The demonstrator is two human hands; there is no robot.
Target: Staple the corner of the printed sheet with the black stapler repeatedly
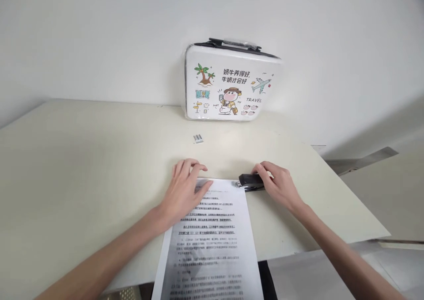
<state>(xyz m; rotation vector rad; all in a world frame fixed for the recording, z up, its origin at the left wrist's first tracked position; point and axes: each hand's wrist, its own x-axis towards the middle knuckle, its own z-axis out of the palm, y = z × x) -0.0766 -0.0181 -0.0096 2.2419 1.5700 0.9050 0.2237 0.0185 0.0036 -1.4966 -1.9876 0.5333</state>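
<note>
Stapling looks to be the step in hand: we press our right hand, fingers curled together, down on the black stapler, whose mouth sits at the far right corner of the printed paper. Our left hand lies flat and spread on the paper's far left corner, pinning it to the surface. We judge the next move calls for a firm, straight push while the sheets stay aligned. Beyond the paper lies a strip of staples, and farther back a case leans on the wall.
</note>
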